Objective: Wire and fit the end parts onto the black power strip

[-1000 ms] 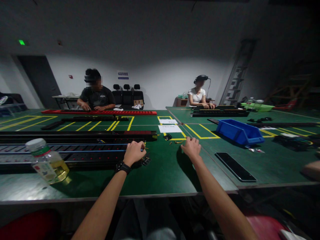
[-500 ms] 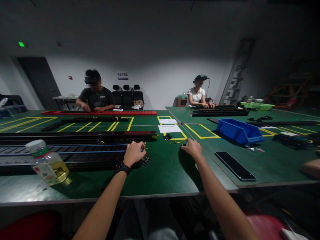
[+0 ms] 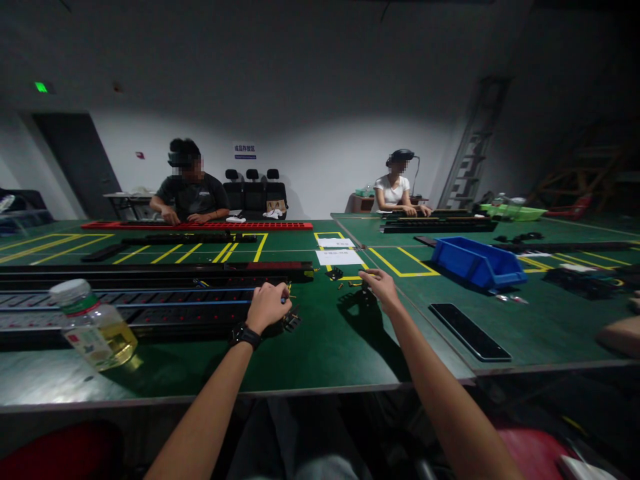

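Note:
My left hand (image 3: 270,304), with a black watch at the wrist, is closed over the right end of a long black rail (image 3: 190,328). A blue wire (image 3: 210,293) runs along the rail into its curled fingers, and a bit of blue shows at the fingertips. Just below that hand lies a small black slotted piece (image 3: 292,320). Further right, my right hand (image 3: 382,288) is raised a little above the green table, its fingertips pinched on a small dark part that I cannot identify. Small brass-coloured pieces (image 3: 341,287) and a black bracket (image 3: 334,273) lie between the hands.
A bottle (image 3: 95,327) stands front left. On the right are a phone (image 3: 470,332) and a blue bin (image 3: 477,261). Paper labels (image 3: 340,257) lie ahead. Two people work across the table, one at a red rail (image 3: 200,226). Someone's arm (image 3: 620,333) enters at the right edge.
My right hand has risen slightly and shifted a little left and away from me, with the small dark part now at its fingertips. My left hand has stayed in place.

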Demonstrator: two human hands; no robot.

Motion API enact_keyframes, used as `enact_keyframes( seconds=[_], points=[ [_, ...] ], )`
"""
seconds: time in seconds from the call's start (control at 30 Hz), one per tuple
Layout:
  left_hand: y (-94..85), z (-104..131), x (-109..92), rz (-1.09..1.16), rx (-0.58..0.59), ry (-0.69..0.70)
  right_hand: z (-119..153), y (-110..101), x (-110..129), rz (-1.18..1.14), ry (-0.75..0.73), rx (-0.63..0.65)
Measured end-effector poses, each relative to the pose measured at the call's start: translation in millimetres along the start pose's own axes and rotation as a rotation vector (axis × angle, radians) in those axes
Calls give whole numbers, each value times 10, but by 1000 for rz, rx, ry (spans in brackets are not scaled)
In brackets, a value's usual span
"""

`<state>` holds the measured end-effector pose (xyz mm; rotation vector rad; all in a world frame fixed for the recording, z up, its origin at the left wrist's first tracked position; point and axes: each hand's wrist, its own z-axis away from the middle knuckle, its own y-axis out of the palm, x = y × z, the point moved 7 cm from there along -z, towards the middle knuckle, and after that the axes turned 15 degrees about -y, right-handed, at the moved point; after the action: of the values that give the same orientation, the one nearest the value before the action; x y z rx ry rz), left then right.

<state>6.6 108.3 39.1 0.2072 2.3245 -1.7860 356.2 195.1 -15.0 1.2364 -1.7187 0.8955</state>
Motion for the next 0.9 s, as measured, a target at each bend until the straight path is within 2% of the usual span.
enact_keyframes(
  seconds=[0.13,0.27,0.4,0.6,0.9],
  points=[
    [0,-2,0,6,5,0,53,178,-15,-423,135,-25],
    [-9,3,-4,5,5,3,120,337,67,-584,178,28],
    [-4,-2,1,4,7,3,166,409,128,-592,186,67],
    [14,-10,9,-15,2,0,218,505,182,-535,126,230],
    [21,-9,11,-13,-12,2,322,672,153,-403,110,379]
  ],
)
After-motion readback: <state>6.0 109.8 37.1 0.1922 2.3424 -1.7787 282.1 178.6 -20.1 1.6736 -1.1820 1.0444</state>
